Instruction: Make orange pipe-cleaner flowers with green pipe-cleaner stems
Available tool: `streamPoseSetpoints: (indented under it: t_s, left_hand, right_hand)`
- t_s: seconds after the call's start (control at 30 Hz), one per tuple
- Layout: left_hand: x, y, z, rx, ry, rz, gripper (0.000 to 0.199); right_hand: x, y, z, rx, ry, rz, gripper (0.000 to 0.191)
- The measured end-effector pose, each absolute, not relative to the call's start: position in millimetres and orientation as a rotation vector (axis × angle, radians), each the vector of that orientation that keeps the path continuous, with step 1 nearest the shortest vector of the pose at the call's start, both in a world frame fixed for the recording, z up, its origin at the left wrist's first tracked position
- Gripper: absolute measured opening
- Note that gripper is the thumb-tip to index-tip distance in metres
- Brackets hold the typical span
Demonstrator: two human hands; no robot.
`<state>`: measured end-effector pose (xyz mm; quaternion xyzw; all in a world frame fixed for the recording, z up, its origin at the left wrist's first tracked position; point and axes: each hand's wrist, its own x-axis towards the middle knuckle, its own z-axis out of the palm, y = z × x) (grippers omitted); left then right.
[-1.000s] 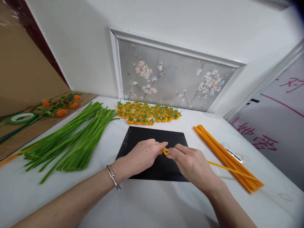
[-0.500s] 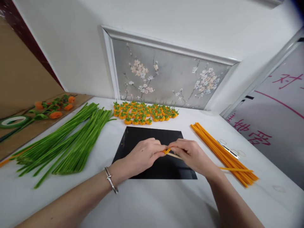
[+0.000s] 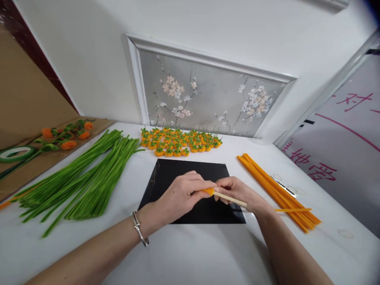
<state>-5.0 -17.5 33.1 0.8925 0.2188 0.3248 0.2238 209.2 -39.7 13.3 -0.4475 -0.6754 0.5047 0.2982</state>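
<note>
Above the black mat (image 3: 166, 170), my left hand (image 3: 185, 192) pinches an orange fuzzy piece (image 3: 208, 191) between thumb and fingers. The piece sits at the end of a pale wooden stick (image 3: 233, 199), which slants down to the right. My right hand (image 3: 236, 192) is close beside it, its fingers closed around the stick near the orange piece. Part of the stick passes in front of the right palm. The fingertips of both hands nearly meet.
Green fuzzy stems (image 3: 97, 182) lie left, orange stems (image 3: 276, 190) right, beside tweezers (image 3: 285, 187). Small orange pumpkin-like pieces (image 3: 178, 142) stand in rows at the back. Green tape (image 3: 18, 153) and orange flowers (image 3: 69, 145) rest on cardboard at the far left.
My right fingers have shifted and loosened around the stick, so more of it shows. The orange piece now looks wrapped at the stick's end, and my left hand still pinches it.
</note>
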Motion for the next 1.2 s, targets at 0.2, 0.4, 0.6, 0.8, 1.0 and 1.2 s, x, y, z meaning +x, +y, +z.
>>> streamPoseSetpoints:
  t_s: [0.2,0.4,0.6,0.8,1.0,1.2]
  left_hand:
    - [-5.9,-15.2,34.3,2.417,0.752,1.012,0.018]
    - [-11.7,-2.6,26.8,2.365,0.866,1.045,0.021]
    - [-13.2,4.1,21.1,2.423,0.868,1.029,0.021]
    - [-10.7,3.5,22.8,2.469,0.853,0.982,0.018]
    - [-9.5,-2.9,24.3,2.515,0.793,0.877,0.019]
    - [-8.2,-6.3,28.4,2.533,0.716,0.859,0.017]
  right_hand:
    - [189.2,-52.5,18.1,-1.313,-2.065,1.071,0.023]
    - [174.2,-67.8,27.5,-1.511,-2.380,0.534,0.015]
    - [176.5,-68.8,31.1,-1.383,-2.421,0.165,0.023]
    - [182.9,-62.9,30.4,-1.208,-2.198,0.005,0.020]
    - [184.1,-55.6,28.7,-1.178,-1.992,0.043,0.019]
    - [194.0,-46.8,25.9,-1.425,-1.766,0.638,0.029]
